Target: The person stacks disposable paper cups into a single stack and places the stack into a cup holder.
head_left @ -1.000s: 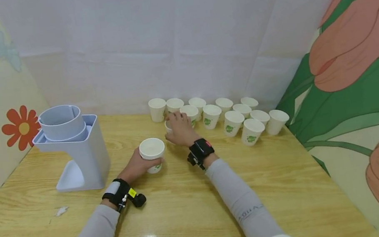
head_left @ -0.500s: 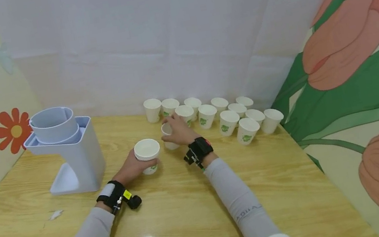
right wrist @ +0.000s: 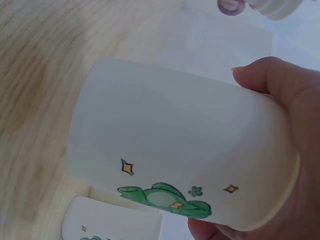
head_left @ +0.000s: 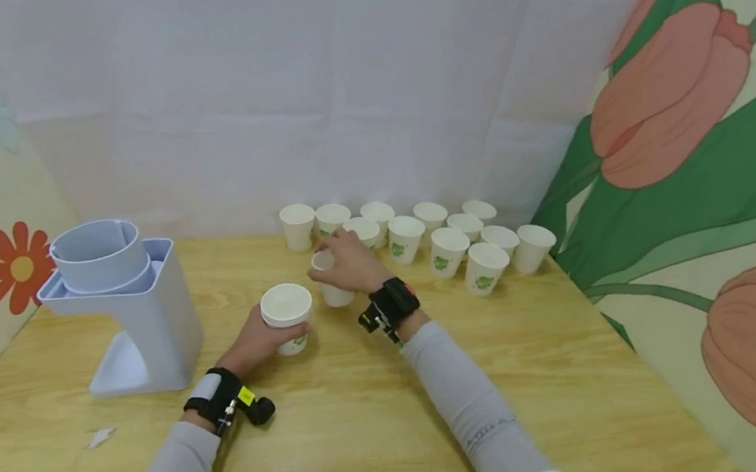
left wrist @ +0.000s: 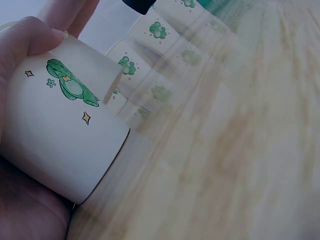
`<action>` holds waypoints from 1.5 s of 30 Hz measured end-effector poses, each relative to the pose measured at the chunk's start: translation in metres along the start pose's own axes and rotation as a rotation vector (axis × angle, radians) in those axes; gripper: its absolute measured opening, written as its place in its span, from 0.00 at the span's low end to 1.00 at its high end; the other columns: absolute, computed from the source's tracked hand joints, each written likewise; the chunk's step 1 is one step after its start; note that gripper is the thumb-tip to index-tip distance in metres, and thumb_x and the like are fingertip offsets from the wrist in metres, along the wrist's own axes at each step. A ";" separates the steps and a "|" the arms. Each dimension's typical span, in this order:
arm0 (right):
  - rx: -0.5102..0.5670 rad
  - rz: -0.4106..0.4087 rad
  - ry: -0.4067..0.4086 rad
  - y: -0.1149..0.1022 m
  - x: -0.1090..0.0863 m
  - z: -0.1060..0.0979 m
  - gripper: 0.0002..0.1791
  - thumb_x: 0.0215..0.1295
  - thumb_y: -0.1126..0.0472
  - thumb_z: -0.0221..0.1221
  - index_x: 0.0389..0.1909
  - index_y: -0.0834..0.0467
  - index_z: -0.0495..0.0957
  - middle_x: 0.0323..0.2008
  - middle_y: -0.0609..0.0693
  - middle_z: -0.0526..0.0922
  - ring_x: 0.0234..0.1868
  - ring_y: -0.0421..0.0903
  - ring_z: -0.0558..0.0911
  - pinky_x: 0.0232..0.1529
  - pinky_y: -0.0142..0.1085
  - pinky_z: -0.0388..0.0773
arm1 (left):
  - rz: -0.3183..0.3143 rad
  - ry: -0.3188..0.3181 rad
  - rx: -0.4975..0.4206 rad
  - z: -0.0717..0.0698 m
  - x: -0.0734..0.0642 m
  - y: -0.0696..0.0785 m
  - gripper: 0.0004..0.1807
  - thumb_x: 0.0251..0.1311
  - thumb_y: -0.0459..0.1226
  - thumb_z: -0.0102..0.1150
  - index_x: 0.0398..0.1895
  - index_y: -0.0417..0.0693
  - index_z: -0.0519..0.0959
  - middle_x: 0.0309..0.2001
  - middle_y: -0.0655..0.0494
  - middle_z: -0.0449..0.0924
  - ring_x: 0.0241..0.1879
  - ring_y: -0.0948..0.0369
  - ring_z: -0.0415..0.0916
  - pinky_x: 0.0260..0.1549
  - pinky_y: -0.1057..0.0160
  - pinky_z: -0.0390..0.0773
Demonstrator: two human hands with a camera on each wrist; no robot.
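My left hand (head_left: pixel 254 344) grips a small stack of white paper cups (head_left: pixel 287 306), upright, low over or on the table. In the left wrist view the lower cup (left wrist: pixel 60 115) shows a green cartoon animal and small stars. To its right, my right hand (head_left: pixel 355 264) holds a single paper cup (head_left: pixel 336 293) by its upper part, thumb on the near side. The right wrist view shows that cup (right wrist: pixel 175 135) close up, with finger and thumb on opposite sides near its rim. Whether its base touches the table, I cannot tell.
Several white paper cups (head_left: pixel 450 249) stand upright in loose rows behind and to the right of my right hand. A pale blue dispenser-like stand (head_left: pixel 166 324) with a round cup on top is at the left. A white scrap (head_left: pixel 101 437) lies on the wooden table (head_left: pixel 354 443).
My right hand has drawn its cup slightly toward me, away from the standing cups, so more of that cup shows. My left hand keeps its grip on the stack. The view has shifted slightly.
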State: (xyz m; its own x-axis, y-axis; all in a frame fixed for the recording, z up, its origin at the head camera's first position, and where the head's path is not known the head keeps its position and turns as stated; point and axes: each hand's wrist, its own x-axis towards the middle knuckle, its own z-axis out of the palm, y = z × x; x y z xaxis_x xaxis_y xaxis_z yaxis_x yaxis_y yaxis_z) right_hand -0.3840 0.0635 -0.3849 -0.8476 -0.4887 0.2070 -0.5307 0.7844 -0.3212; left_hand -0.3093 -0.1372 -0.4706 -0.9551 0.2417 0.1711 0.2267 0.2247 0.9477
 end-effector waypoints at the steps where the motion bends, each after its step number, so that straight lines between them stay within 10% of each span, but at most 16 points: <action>1: -0.001 0.002 0.004 -0.002 0.000 0.000 0.26 0.66 0.47 0.64 0.58 0.60 0.80 0.55 0.58 0.75 0.56 0.57 0.72 0.57 0.46 0.74 | -0.005 0.003 0.002 -0.001 -0.001 0.000 0.37 0.58 0.35 0.71 0.68 0.31 0.66 0.61 0.33 0.76 0.62 0.43 0.73 0.65 0.47 0.69; 35: 0.190 -0.251 0.458 -0.030 -0.015 -0.035 0.21 0.67 0.52 0.62 0.56 0.59 0.79 0.53 0.56 0.74 0.56 0.53 0.73 0.56 0.45 0.73 | 0.032 -0.013 -0.011 0.000 -0.004 0.001 0.36 0.58 0.35 0.70 0.67 0.32 0.66 0.60 0.34 0.76 0.60 0.45 0.74 0.63 0.48 0.71; 45: 0.253 -0.364 0.451 -0.036 -0.017 -0.036 0.21 0.69 0.50 0.55 0.52 0.61 0.79 0.50 0.56 0.76 0.53 0.51 0.76 0.56 0.45 0.74 | 0.034 -0.027 -0.010 -0.001 -0.003 0.001 0.36 0.59 0.35 0.70 0.68 0.33 0.65 0.60 0.34 0.75 0.60 0.44 0.74 0.63 0.44 0.71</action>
State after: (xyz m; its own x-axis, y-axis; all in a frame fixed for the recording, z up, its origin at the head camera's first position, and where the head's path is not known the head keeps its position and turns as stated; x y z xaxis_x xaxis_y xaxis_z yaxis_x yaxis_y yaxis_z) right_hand -0.3508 0.0572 -0.3439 -0.5564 -0.4546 0.6955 -0.8159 0.4571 -0.3540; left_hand -0.3060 -0.1384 -0.4701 -0.9413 0.2748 0.1962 0.2571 0.2067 0.9440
